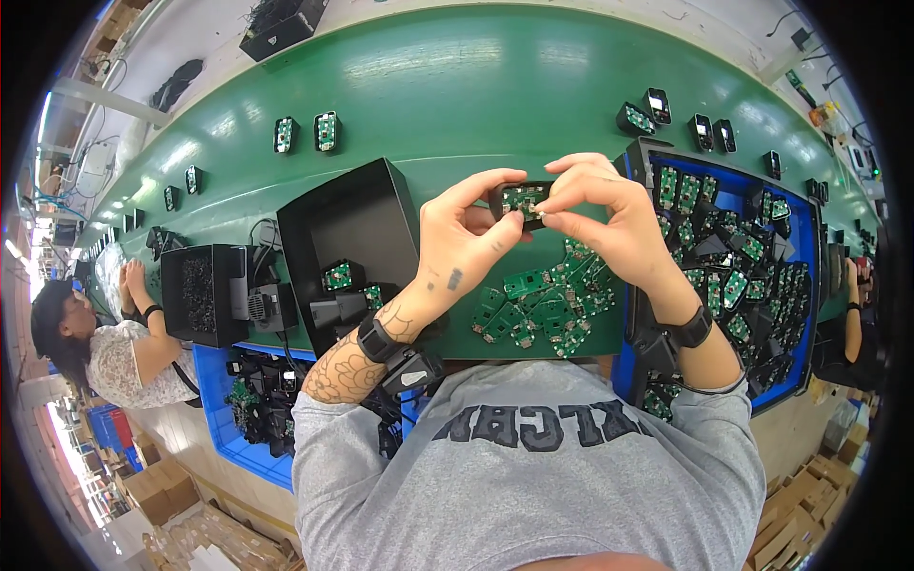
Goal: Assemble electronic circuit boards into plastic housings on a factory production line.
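In front of me, my left hand (466, 233) grips a small black plastic housing (497, 202) between thumb and fingers. A green circuit board (520, 200) sits in the housing, its face toward me. Thumb and fingers of my right hand (605, 205) pinch at the right end of that board; whether they also hold a smaller part cannot be made out. Below my hands a loose pile of green circuit boards (547, 300) lies on the green table (447, 86). Each of my wrists carries a black strapped device.
Left of me stands a black box (328, 205) with a few housings inside. A blue crate (809, 314) full of boards and housings is at my right, another blue crate (224, 433) at lower left. Housings (327, 131) stand farther back. A co-worker (129, 352) sits at far left, another at far right.
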The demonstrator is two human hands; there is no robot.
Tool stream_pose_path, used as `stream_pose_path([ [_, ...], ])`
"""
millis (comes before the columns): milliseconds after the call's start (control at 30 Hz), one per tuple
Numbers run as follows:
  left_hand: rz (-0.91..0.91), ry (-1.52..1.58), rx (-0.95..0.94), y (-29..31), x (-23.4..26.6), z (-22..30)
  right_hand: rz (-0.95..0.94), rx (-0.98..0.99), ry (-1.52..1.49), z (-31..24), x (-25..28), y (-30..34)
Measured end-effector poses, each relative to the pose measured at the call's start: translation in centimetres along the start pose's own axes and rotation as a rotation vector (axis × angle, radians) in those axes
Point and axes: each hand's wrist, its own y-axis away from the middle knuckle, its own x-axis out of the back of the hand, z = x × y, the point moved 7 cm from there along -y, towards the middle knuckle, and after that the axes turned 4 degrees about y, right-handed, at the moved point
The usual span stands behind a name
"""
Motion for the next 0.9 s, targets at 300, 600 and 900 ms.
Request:
stream_pose_path([
  [300,-0.025,-0.078,0.033,-0.1,0.1,0.1,0.045,0.058,0.281,-1.0,0.0,0.2],
  [600,-0.01,-0.298,-0.134,0.0,0.1,0.9,0.089,0.09,0.346,-1.5,-0.8,0.0],
  [900,-0.002,-0.401,-0.183,0.0,-0.5,1.7,0.063,0.081,0.245,-0.7,-0.8,-0.1],
])
